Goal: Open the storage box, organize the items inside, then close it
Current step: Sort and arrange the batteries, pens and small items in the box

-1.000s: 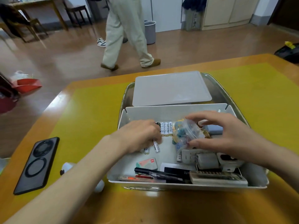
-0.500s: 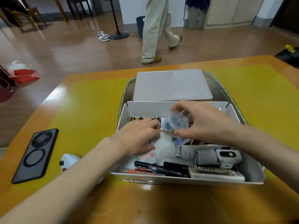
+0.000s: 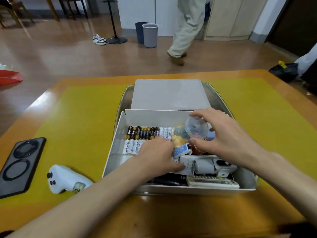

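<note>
An open white storage box sits mid-counter, its lid lying just behind. Inside, batteries line the back-left corner. The left hand presses flat beside them; the right hand pinches a clear round container above the box's back-right corner.

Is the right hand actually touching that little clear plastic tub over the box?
Touching. The head view shows the right hand pinching the clear plastic tub, with a finger on its upper rim and the thumb against its lower edge, above the storage box.
</note>
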